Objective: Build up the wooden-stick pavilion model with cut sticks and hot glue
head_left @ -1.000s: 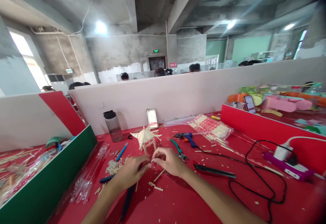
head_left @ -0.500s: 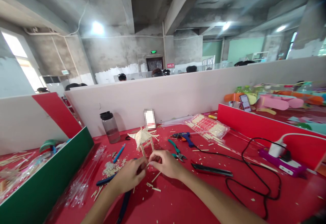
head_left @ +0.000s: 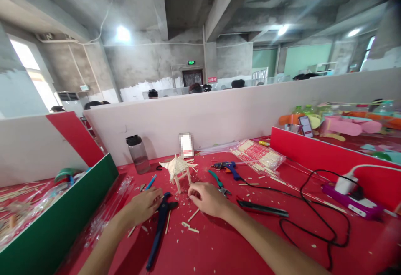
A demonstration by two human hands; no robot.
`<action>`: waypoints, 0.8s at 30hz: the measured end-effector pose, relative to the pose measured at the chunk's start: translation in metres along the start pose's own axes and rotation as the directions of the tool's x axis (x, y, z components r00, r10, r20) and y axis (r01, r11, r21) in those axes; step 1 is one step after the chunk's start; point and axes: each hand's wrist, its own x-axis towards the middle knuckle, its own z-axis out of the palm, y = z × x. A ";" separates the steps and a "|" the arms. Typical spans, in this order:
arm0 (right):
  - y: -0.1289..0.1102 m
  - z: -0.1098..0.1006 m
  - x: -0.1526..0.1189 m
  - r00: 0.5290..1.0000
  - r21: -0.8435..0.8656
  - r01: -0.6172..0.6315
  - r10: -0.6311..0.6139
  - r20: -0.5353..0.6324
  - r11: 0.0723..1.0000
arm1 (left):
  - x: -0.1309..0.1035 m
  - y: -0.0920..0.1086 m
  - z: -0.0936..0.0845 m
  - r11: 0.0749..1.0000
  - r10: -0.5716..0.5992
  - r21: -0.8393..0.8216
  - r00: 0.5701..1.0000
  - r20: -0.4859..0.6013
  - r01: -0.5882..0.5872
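A small pavilion model [head_left: 177,170] of pale wooden sticks, with a pointed roof and thin legs, stands upright on the red table. My right hand [head_left: 206,200] is just in front of its right leg, fingers curled and closed; what they hold, if anything, is hidden. Farther left, my left hand [head_left: 144,204] is low over the scrap pile, fingers loosely bent and apart, with nothing visible in them. Beside its fingertips lies a dark blue cutter [head_left: 159,229] with long handles. A blue pen-like tool [head_left: 151,182] pokes out behind that hand.
Green-handled pliers [head_left: 216,179], a blue glue gun [head_left: 230,168] and a black utility knife [head_left: 263,208] lie to the right. Behind are a bundle of sticks [head_left: 257,156] and a water bottle [head_left: 138,156]. A black cable runs to a purple power strip [head_left: 354,202]. Low partitions border the table.
My hands, together before the model earlier, are now apart. The left has moved left to the scraps, uncovering the cutter; the right stays near the model, slightly higher. The view has shifted slightly.
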 end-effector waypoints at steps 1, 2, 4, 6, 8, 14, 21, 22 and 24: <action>0.000 0.001 0.000 1.000 -0.016 0.006 -0.006 0.002 1.000 | 0.000 0.003 0.001 1.000 -0.003 0.009 1.000 0.010 0.003; 0.000 0.001 0.000 1.000 -0.026 0.008 -0.008 0.003 1.000 | 0.000 0.006 0.003 1.000 -0.006 0.015 1.000 0.024 0.005; 0.001 0.001 0.000 1.000 -0.038 0.010 -0.010 0.004 0.999 | 0.000 0.011 0.003 1.000 -0.008 0.005 0.998 0.063 0.007; 0.001 0.001 0.000 1.000 -0.042 0.012 -0.012 0.005 0.999 | -0.002 0.015 0.003 1.000 0.002 -0.028 0.994 0.112 0.002; 0.002 0.001 0.000 1.000 -0.044 0.014 -0.014 0.008 0.999 | -0.003 0.019 0.004 0.999 0.013 -0.054 0.988 0.151 -0.005; 0.001 0.001 0.000 1.000 -0.042 0.019 -0.018 0.018 0.999 | -0.002 0.035 0.014 0.999 -0.043 0.019 0.988 0.151 0.040; 0.002 0.001 -0.001 0.999 -0.026 0.022 -0.021 0.030 0.999 | -0.005 0.031 0.021 0.982 -0.031 0.187 0.990 0.137 0.005; 0.002 0.001 -0.001 0.999 -0.028 0.024 -0.023 0.033 0.999 | -0.005 0.031 0.020 0.976 -0.011 0.217 0.990 0.142 -0.020; 0.003 0.002 -0.001 0.999 -0.034 0.029 -0.028 0.035 0.999 | -0.005 0.031 0.015 0.965 0.012 0.259 0.990 0.141 -0.048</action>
